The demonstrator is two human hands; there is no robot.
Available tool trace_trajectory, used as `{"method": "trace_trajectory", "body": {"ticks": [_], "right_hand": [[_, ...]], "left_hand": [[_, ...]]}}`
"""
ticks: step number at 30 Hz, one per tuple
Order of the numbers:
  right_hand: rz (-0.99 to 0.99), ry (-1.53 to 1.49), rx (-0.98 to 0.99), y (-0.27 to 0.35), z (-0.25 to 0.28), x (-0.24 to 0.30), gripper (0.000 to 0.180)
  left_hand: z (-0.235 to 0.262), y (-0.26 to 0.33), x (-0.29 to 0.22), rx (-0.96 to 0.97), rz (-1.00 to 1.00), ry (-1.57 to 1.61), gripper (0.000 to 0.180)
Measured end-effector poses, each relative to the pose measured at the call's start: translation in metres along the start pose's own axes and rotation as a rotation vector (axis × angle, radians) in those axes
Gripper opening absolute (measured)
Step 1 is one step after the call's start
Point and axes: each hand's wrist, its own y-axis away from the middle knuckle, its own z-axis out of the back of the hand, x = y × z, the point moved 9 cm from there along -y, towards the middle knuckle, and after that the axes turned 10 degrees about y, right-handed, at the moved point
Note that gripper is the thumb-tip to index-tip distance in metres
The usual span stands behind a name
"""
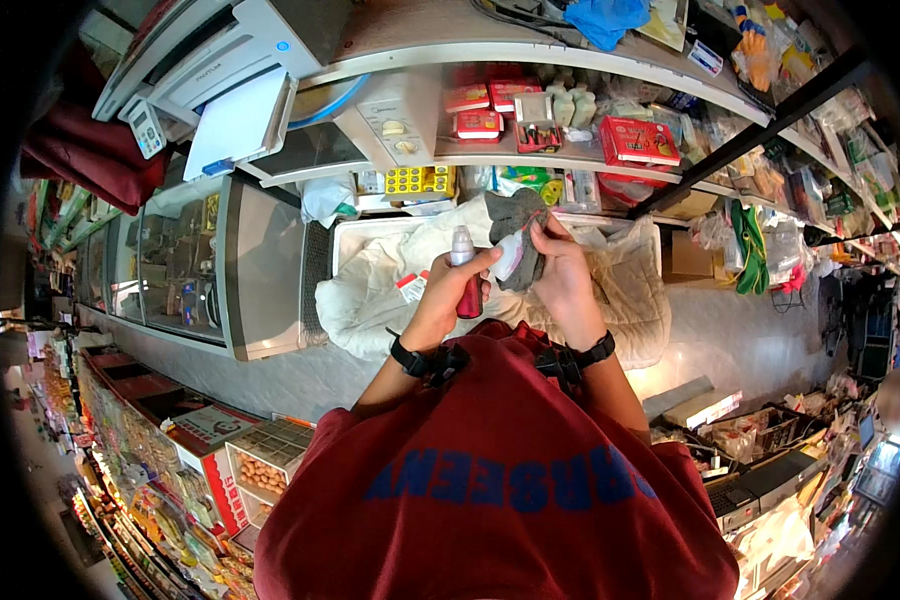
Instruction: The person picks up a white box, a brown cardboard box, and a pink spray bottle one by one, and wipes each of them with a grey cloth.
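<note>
My left hand (448, 298) is closed around a small upright bottle (468, 298) with dark red contents and a clear cap. Its thumb reaches across toward a white, pink-edged part (509, 257) on a grey, soft-looking fabric piece (516, 212). Fingers of my right hand (567, 278) pinch that grey piece at its right side. It might be a shoe, but its kind is not plain. Both hands are close together in front of my chest, above a cream padded cloth (622, 290) draped over a low white-rimmed frame. A red-and-white tag (412, 287) lies on the cloth.
Ahead runs a shelf (570, 160) with red boxes (638, 141) and a microwave (388, 118). A printer (225, 65) sits at upper left, above a glass-fronted cabinet (270, 270). Eggs (261, 474) fill a crate at lower left. Cluttered counters line the right.
</note>
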Motion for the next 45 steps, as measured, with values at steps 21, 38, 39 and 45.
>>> {"method": "trace_trajectory", "body": {"ticks": [21, 38, 39, 45], "right_hand": [[0.187, 0.522, -0.201, 0.006, -0.006, 0.035, 0.013], [-0.079, -0.217, -0.116, 0.007, 0.008, 0.013, 0.033], [-0.058, -0.175, -0.089, 0.01, 0.0, 0.013, 0.034], [-0.005, 0.029, 0.074, 0.007, -0.02, 0.006, 0.041]], "left_hand": [[-0.004, -0.004, -0.015, 0.155, -0.213, -0.295, 0.027], [-0.009, -0.005, -0.03, 0.076, -0.281, 0.063, 0.02], [-0.011, -0.007, -0.029, 0.072, -0.297, 0.074, 0.02], [-0.025, 0.0, -0.044, -0.026, -0.457, -0.198, 0.021]]}}
